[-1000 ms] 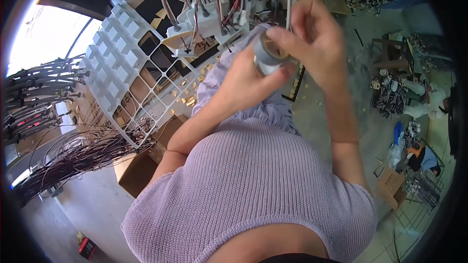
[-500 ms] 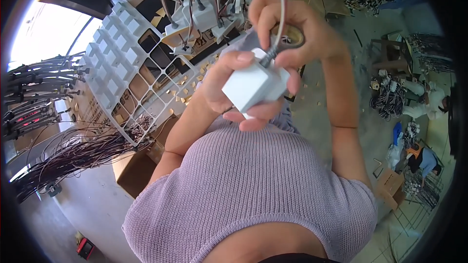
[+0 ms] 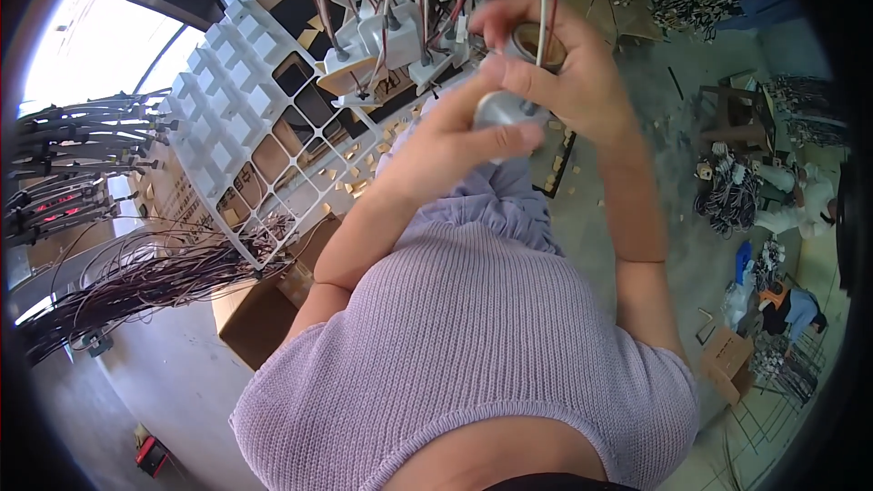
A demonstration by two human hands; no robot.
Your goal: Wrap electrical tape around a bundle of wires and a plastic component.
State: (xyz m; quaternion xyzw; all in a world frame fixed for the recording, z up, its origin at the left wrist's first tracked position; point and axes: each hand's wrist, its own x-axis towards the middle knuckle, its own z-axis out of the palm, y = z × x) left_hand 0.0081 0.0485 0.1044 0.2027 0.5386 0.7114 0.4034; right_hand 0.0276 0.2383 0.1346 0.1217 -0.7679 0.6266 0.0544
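My left hand [image 3: 455, 141] is closed around a white plastic housing [image 3: 500, 113], its thumb lying across the near side. Blur and fingers cover much of the housing. Right above it, my right hand [image 3: 577, 73] has a yellowish ring-shaped roll [image 3: 538, 44], resembling a roll of tape, caught among its curled fingers. The right thumb reaches toward the housing and the left fingers. A pale cable and a red one [image 3: 554, 0] run down from the top edge past the roll to the housing.
White housings with cables [image 3: 386, 32] hang ahead to the left, beside a white plastic grid tray [image 3: 223, 95]. Dark cable bundles [image 3: 136, 277] and a cardboard box [image 3: 264, 323] are at left. Small yellowish pieces litter the floor. Other people [image 3: 800, 309] work at far right.
The white housing has moved up and away from my chest and turned, so its square face no longer shows. My left hand has followed, and the right thumb has come across the cable.
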